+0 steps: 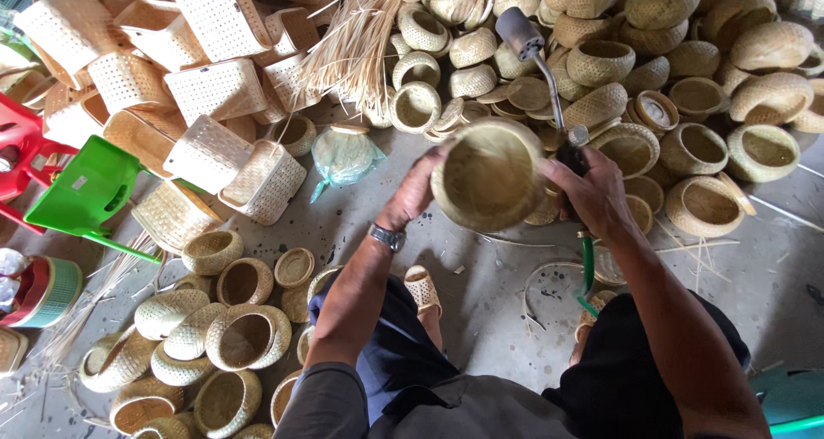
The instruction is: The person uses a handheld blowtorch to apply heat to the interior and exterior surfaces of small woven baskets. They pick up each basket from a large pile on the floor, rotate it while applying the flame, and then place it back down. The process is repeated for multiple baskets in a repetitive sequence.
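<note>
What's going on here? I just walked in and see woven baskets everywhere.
A seated person holds a round woven bamboo basket up in the left hand, its opening facing them. The right hand grips a long-necked metal gas torch with a green hose, its head pointing past the basket. Piles of round woven baskets and rectangular woven baskets cover the concrete floor around them.

Basket [487, 177] between hands, torch [539, 70] right.
</note>
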